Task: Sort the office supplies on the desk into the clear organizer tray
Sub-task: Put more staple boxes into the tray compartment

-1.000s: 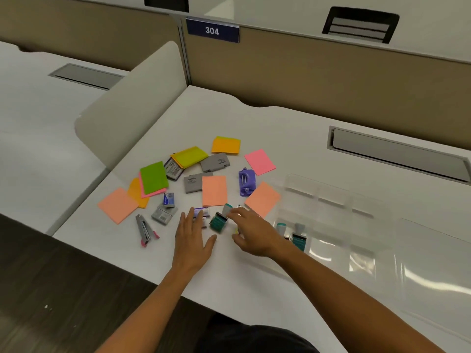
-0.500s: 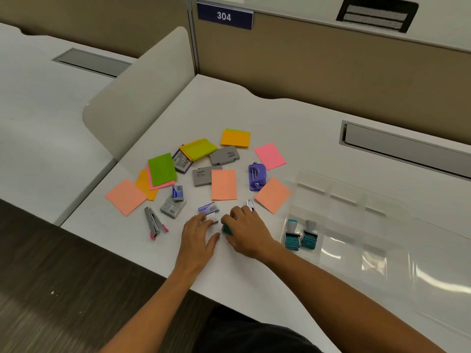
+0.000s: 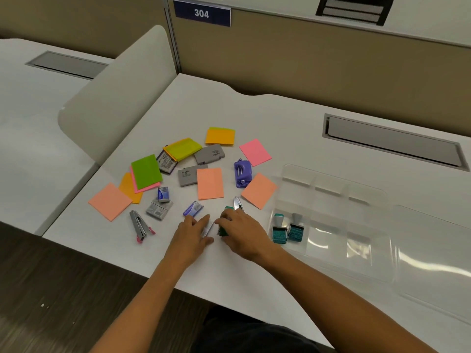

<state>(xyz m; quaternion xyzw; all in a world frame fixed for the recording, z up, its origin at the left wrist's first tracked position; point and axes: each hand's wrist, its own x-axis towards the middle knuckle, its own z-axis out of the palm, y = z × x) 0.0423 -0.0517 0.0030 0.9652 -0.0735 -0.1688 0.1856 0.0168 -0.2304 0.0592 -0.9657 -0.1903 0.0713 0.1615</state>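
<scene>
Two hands meet near the desk's [image 3: 254, 289] front edge: my right hand [image 3: 244, 234] closes on a green stamp [image 3: 224, 230], axis unclear; my left hand [image 3: 192, 235] lies spread at its nine o'clock.

Bare forearms, bare hands [image 3: 193, 235], dark clothing [image 3: 254, 335]

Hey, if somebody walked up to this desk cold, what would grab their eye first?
Probably the bright square sticky notes, like the lime green note and hot pink note, fanned across the middle of the white desk. Next, two teal rubber stamps standing alone in the clear plastic organizer tray at right, with both hands meeting near the front edge.
</scene>
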